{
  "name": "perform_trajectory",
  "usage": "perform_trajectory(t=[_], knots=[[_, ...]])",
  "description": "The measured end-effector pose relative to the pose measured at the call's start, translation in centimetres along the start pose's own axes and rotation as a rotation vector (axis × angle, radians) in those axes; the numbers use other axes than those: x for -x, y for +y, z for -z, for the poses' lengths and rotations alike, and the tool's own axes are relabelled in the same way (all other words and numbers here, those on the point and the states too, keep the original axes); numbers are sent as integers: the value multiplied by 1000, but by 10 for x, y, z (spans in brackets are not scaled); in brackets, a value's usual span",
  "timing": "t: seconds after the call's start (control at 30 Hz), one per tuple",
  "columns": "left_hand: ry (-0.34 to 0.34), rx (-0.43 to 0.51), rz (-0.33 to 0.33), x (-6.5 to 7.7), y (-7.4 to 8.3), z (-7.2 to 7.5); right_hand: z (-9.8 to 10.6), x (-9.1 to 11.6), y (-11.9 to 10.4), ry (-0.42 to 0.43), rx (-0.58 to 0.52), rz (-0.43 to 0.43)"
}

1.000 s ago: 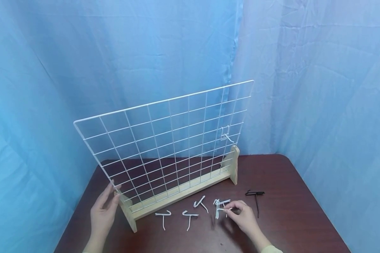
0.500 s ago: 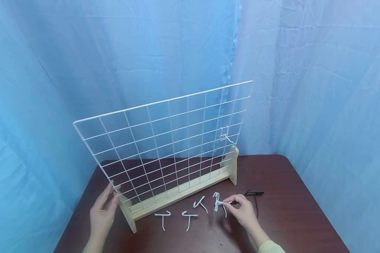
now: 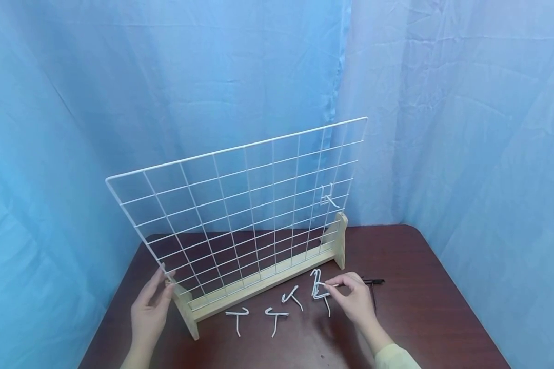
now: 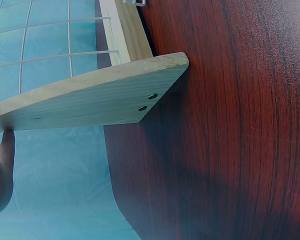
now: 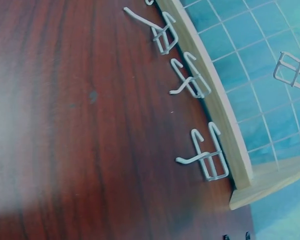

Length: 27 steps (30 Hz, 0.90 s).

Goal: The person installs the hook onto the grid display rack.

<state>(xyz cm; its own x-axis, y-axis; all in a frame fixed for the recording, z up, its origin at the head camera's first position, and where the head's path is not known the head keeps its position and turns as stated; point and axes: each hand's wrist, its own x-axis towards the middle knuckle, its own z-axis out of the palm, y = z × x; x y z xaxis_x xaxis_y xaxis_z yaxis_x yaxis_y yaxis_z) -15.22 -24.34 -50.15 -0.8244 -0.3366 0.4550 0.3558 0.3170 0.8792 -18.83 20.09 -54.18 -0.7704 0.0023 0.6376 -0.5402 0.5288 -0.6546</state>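
Right hand (image 3: 354,302) pinched a white hook (image 3: 317,284) in front of the wooden stand (image 3: 263,279)

The thumb and fingers of the right hand were closed narrowly on the white hook, holding it up near the right end of the wooden stand. Its squarish wire frame showed beyond the fingertips, and the right wrist view had it well apart from the other hooks. The left hand (image 3: 149,310) gripped the stand's left end, its thumb and fingertips showing on different sides of the end board (image 4: 95,97). Two round fastener heads (image 4: 152,96) sat low on that board's outer face.

A white wire grid (image 3: 252,208) rose from the stand, reaching from one end to the other. A hung hook (image 3: 329,198) was on the grid, above the stand's right end. Four more white hooks lay on the desk (image 3: 411,287) in front of the stand: a first hook (image 3: 238,323) toward its left end, a second hook (image 3: 276,323) farther right, a third hook (image 3: 293,295) nearer its base and slanted, and a fourth hook (image 3: 327,305) near its right end. A black hook (image 3: 376,281) lay to the right of the stand, partly hidden by the right hand. Blue curtains (image 3: 203,77) hung behind the stand.
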Motion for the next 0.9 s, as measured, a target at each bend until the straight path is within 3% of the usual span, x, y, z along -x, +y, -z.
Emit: perform_trajectory(t=[0.9], knots=[[-5,-3,1,0,3,0,13,-42,-19,56,33,67]])
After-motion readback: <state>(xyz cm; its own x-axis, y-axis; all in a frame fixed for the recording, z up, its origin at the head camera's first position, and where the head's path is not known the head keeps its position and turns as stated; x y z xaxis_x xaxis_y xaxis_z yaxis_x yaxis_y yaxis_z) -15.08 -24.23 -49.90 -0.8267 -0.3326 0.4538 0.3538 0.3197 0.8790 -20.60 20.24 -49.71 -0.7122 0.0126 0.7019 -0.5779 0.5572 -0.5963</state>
